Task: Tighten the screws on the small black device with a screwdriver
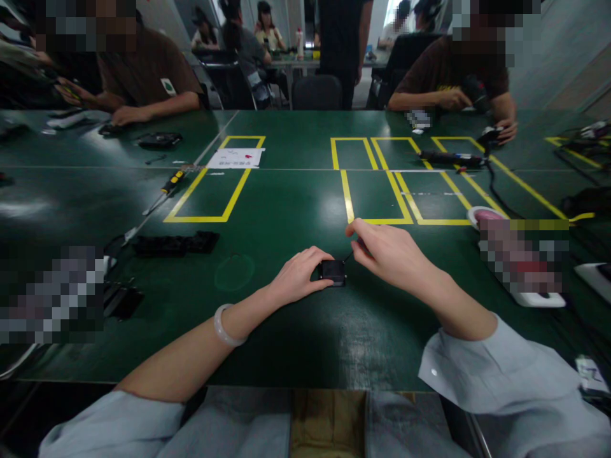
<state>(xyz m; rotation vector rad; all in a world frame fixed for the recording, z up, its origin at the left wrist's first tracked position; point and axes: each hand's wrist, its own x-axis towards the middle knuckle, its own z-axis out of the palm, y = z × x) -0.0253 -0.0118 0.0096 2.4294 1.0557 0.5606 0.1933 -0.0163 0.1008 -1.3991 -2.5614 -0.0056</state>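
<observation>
On the dark green table (267, 331), near its front edge, a small black box-shaped part (333, 271) lies pinned at its left end by the left hand (298, 275), fingers closed to steady it. Right hand (389, 253) pinches a thin black tool (349, 256) against the part's upper right corner. Yellow tape outlines (377, 194) lie beyond.

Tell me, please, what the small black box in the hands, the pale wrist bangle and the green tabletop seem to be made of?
The small black box looks like matte moulded plastic: dull and dark with rounded edges. The pale wrist bangle seems to be jade or glass: milky, smooth and glossy. The green tabletop looks like a semi-gloss rubber or vinyl mat, given its soft light reflections.
</observation>
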